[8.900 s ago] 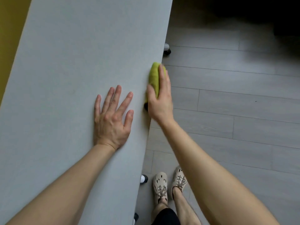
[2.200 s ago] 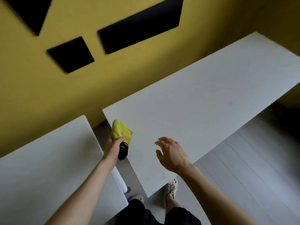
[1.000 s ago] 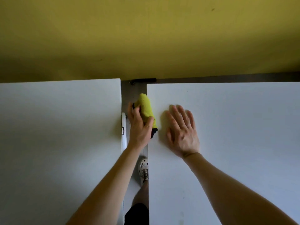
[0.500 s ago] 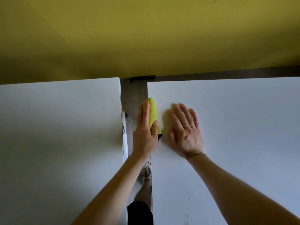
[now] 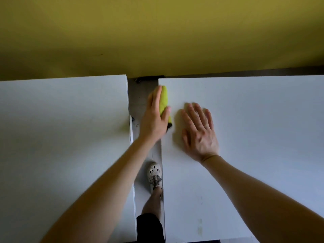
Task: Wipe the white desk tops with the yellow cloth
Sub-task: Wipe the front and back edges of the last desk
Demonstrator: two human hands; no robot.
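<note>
Spanning the 12 o'clock band of the view is the yellow wall (image 5: 157, 32). Below it lie two white tops: the right desk top (image 5: 263, 120) from 2 to 5 o'clock and the left desk top (image 5: 61, 137) from 7 to 10 o'clock, with a narrow floor gap between them.

Left arm: runs up from 7 o'clock across the gap. The left hand (image 5: 155, 118) sits on the right desk top's left edge, fingers straight and pointing to 12 o'clock on the gap side, thumb on the top. It clamps the yellow cloth (image 5: 164, 99), which is folded over that edge near the far corner.

Right hand (image 5: 198, 130): at 3 o'clock of the left hand, flat on the right desk top, palm down, fingers spread, holding nothing.

A pale shoe (image 5: 154, 174) stands in the gap at 6 o'clock.

Change over the last half second: the left hand and cloth have moved along the edge toward the wall; the right hand has barely shifted.
</note>
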